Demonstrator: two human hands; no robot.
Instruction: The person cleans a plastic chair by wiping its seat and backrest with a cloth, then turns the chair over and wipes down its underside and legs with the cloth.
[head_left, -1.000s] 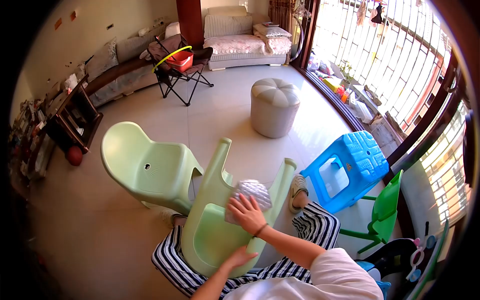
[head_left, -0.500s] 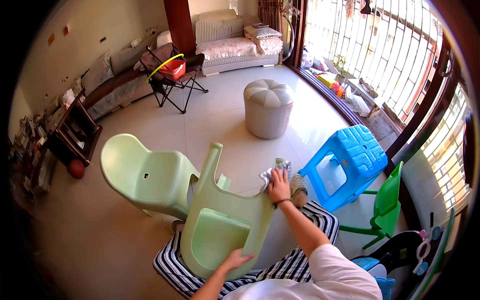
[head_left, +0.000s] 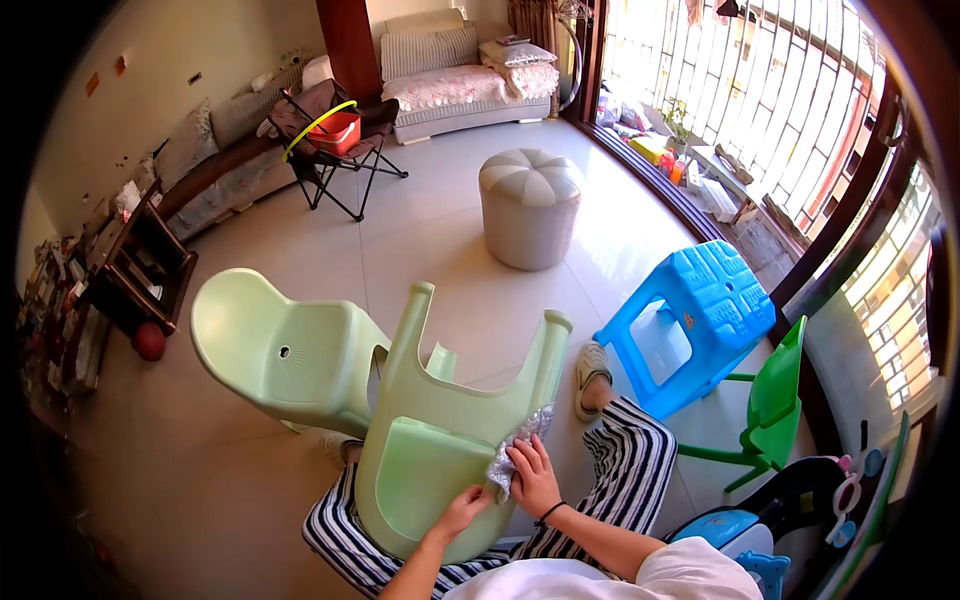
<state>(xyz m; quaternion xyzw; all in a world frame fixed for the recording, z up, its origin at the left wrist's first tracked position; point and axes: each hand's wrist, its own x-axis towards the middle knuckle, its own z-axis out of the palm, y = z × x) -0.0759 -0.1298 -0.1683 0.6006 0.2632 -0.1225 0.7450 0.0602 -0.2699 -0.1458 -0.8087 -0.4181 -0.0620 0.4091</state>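
A light-green plastic chair (head_left: 430, 470) lies tipped across my lap, its legs pointing away from me. My right hand (head_left: 535, 478) presses a crumpled silvery-grey cloth (head_left: 505, 460) against the chair's right side, below the right leg. Close beside it, my left hand (head_left: 460, 514) has its fingers curled at the rim of the chair's opening, near the cloth's lower end; part of the fingertips is hidden. A second light-green chair (head_left: 315, 345) stands to the left, right up against the first one.
On the right are a blue plastic stool (head_left: 715, 300) and a green chair (head_left: 775, 410). Ahead stands a round grey pouf (head_left: 530, 215). Farther back, a folding chair (head_left: 375, 120) holds a red basket (head_left: 338, 135). A red ball (head_left: 149, 341) rests at the left.
My right hand has drawn the cloth from the tip of the chair's right leg down toward me along its side. My left hand has moved slightly up, nearer the cloth.
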